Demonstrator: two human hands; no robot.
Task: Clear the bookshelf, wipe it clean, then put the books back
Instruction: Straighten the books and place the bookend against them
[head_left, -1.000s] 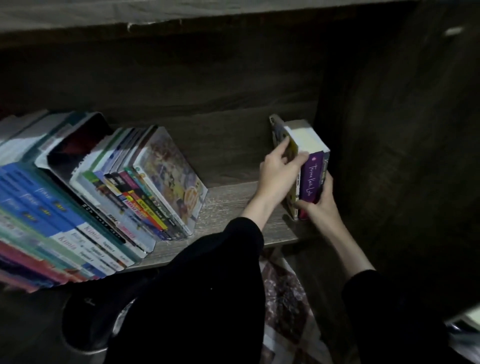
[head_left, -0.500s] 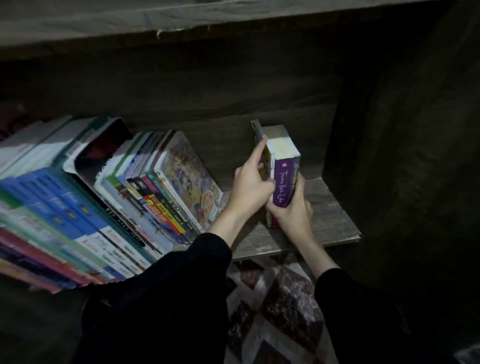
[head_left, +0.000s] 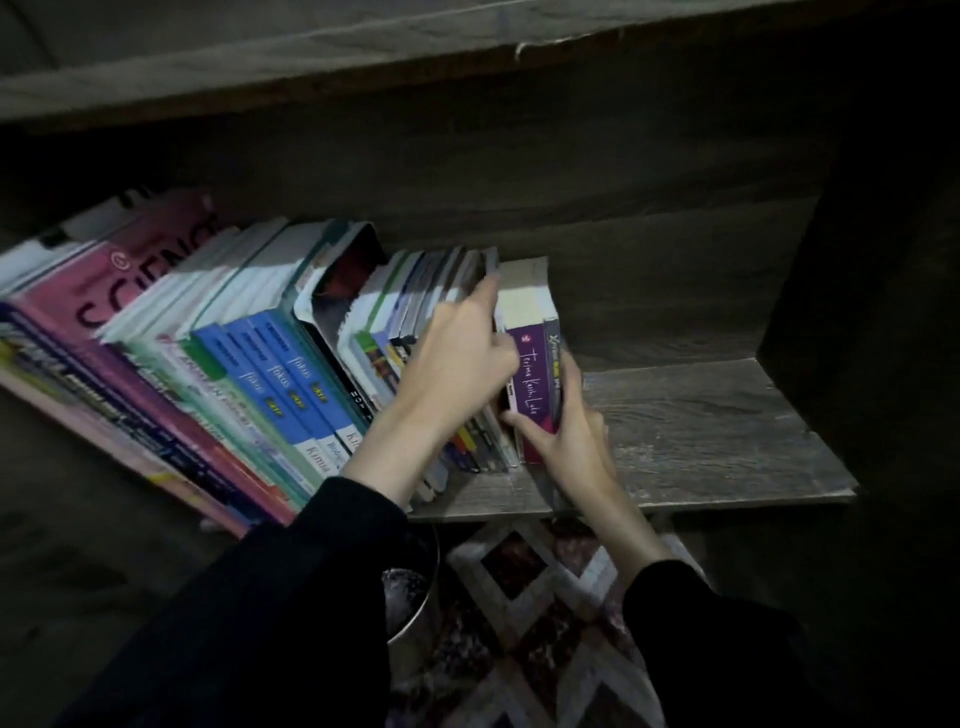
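Note:
A small stack of books with a purple spine (head_left: 535, 379) stands upright on the wooden shelf (head_left: 701, 431), pressed against a leaning row of books (head_left: 249, 364). My right hand (head_left: 566, 436) grips the stack's lower right side. My left hand (head_left: 462, 348) lies on the tops of the thin books just left of the stack, fingers spread against them. A pink science book (head_left: 119, 291) sits at the left of the row, with several blue-spined books in its middle.
The shelf's dark side panel (head_left: 857, 312) rises at the right, with bare board between it and the purple book. An upper shelf edge (head_left: 363, 67) overhangs. Below lie a patterned rug (head_left: 545, 623) and a round metal container (head_left: 410, 597).
Both hands slid the purple-spined stack left along the shelf, from beside the right panel to against the leaning row. The gap between them has closed.

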